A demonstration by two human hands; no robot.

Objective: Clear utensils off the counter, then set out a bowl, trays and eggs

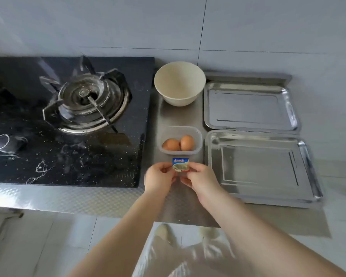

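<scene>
A cream bowl (179,83) stands empty at the back of the steel counter. In front of it a clear plastic tub (198,136) holds two brown eggs (178,143). Two steel trays lie to the right, the far tray (250,105) and the near tray (262,166). Just in front of the tub, my left hand (160,179) and my right hand (201,179) both pinch a small blue and green foil packet (180,164), one at each side.
A black glass gas hob (68,120) with a burner (88,102) and a knob (2,142) fills the counter's left. The textured counter edge (68,198) runs below it. White tiled wall behind; tiled floor and my feet below.
</scene>
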